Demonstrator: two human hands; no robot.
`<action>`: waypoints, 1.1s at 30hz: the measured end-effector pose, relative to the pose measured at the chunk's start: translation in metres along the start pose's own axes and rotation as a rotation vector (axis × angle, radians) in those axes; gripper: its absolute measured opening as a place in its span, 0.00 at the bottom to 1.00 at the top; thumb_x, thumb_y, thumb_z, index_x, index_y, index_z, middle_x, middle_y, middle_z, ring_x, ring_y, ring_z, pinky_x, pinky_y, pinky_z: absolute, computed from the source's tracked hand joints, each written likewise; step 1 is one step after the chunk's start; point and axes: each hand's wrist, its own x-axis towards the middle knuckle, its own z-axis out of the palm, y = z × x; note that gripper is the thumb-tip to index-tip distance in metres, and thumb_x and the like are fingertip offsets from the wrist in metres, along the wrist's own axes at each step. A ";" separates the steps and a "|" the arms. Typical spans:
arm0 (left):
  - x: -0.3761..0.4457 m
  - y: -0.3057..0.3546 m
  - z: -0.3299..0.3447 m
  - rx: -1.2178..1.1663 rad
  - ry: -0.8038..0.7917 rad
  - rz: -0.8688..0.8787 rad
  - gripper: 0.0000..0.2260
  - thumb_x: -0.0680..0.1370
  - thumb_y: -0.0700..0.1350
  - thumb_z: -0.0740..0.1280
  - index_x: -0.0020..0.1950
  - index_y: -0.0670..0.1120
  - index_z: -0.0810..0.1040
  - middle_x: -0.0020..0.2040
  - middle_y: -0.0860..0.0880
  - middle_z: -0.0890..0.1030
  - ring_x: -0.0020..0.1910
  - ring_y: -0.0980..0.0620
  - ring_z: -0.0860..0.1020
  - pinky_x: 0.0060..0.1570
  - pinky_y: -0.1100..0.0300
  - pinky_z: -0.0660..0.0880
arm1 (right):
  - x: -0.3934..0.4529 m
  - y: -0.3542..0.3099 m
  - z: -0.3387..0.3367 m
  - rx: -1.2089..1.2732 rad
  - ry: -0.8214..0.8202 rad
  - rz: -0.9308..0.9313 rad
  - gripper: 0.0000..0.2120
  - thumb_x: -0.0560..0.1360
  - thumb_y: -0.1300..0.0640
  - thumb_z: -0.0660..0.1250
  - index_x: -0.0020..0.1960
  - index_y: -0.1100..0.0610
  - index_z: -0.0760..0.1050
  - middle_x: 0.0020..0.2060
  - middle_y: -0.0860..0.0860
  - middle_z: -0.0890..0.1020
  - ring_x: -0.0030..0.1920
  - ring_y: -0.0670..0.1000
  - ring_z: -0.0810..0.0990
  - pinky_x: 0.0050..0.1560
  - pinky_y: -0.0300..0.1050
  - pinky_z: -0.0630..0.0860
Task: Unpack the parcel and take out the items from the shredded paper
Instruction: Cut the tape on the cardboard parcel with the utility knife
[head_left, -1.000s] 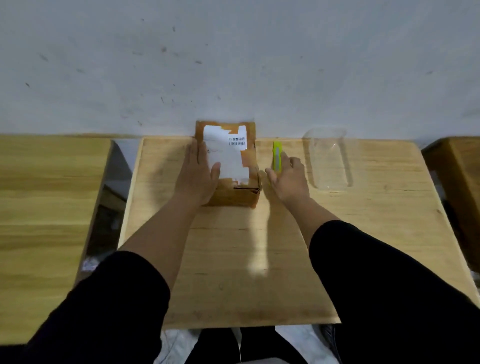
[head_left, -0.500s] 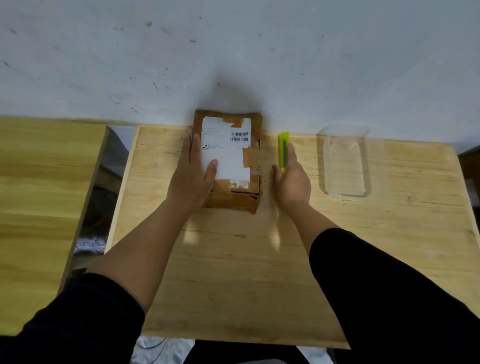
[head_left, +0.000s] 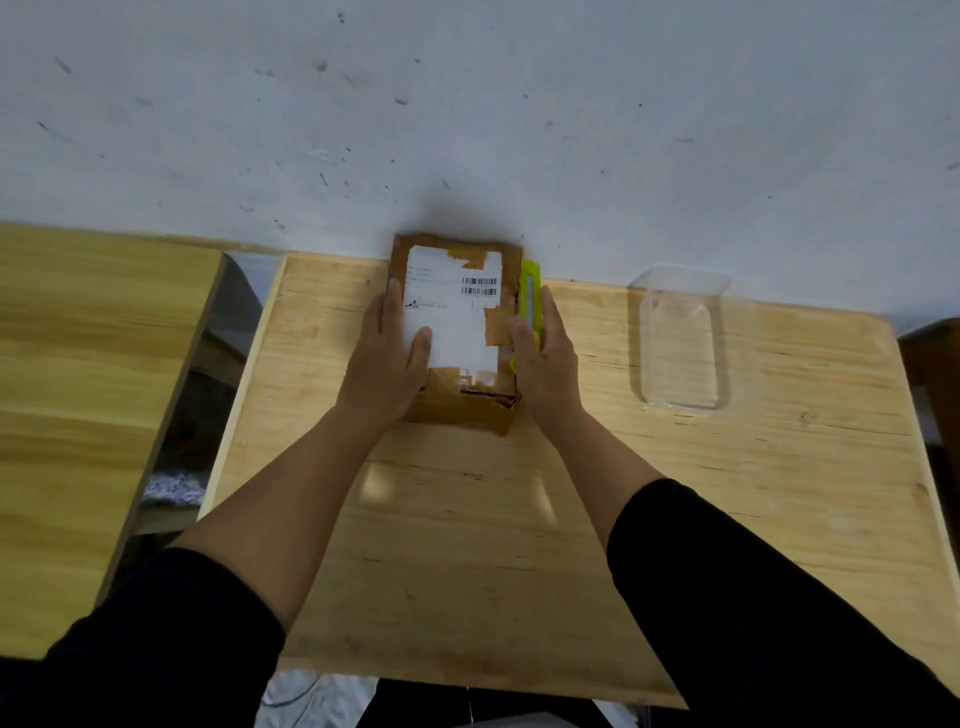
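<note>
A brown cardboard parcel (head_left: 467, 410) with a white shipping label and brown tape lies closed at the back middle of the wooden table (head_left: 467, 545), against the wall. My left hand (head_left: 387, 353) rests flat on its left side, thumb on the label. My right hand (head_left: 545, 353) holds a yellow-green utility knife (head_left: 531, 283) along the parcel's right edge. No shredded paper or contents are visible.
A clear plastic container (head_left: 680, 338) stands empty to the right of the parcel. A second wooden table (head_left: 78, 389) sits at left across a dark gap. Part of another wooden piece (head_left: 930, 358) shows at the right edge. The wall is right behind the parcel.
My right hand picked the knife up from the table and brought it left against the parcel's right edge. My left hand stayed on the parcel. The camera tilted down and closer.
</note>
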 end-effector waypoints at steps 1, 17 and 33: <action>-0.003 0.002 0.000 -0.007 -0.004 -0.011 0.28 0.81 0.48 0.55 0.75 0.42 0.46 0.75 0.41 0.55 0.73 0.46 0.56 0.65 0.60 0.57 | -0.003 0.000 -0.002 -0.001 -0.003 -0.003 0.25 0.80 0.49 0.55 0.75 0.51 0.53 0.69 0.54 0.71 0.66 0.57 0.71 0.66 0.57 0.68; -0.169 -0.013 -0.014 -0.043 -0.107 0.018 0.28 0.80 0.52 0.53 0.75 0.44 0.45 0.75 0.40 0.53 0.71 0.42 0.62 0.63 0.51 0.68 | -0.171 0.032 -0.009 0.072 0.022 0.010 0.26 0.79 0.51 0.58 0.75 0.52 0.53 0.72 0.50 0.65 0.69 0.46 0.66 0.57 0.25 0.61; -0.183 -0.024 -0.016 -0.066 -0.123 0.075 0.28 0.80 0.48 0.54 0.75 0.44 0.44 0.76 0.41 0.50 0.73 0.43 0.58 0.64 0.51 0.66 | -0.207 0.040 -0.032 0.173 -0.220 0.161 0.26 0.80 0.61 0.55 0.74 0.45 0.51 0.57 0.53 0.76 0.51 0.54 0.76 0.53 0.48 0.72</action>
